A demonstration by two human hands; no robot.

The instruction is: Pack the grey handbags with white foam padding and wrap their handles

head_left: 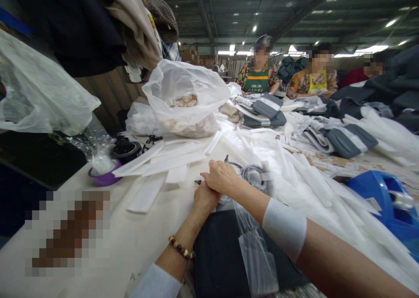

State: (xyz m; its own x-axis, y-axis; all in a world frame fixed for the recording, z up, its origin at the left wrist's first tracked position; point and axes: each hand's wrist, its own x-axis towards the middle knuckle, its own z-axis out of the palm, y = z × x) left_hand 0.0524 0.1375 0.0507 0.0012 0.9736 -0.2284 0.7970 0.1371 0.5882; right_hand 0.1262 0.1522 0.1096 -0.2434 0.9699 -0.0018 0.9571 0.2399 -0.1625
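Note:
My left hand (206, 198), below a beaded bracelet, is closed just above a dark grey padded piece (219, 254). Across it lies my right hand (222, 176), fingers curled down against the left; what either hand grips is hidden. A thin tip with a brass-coloured part (197, 182) pokes out left of the fingers. Beyond the right hand, a grey cable or hose (252, 172) lies coiled, partly under clear plastic, with a black end piece (226, 158) close to the knuckles. A clear plastic strip (255, 250) runs over the padded piece toward me.
White foam strips (176, 158) cover the table's middle and right. A large plastic bag (186, 93) stands behind them. At left are a purple tape roll (104, 176) and black tape roll (126, 149); at right, a blue tape dispenser (379, 193). Co-workers sit across the table.

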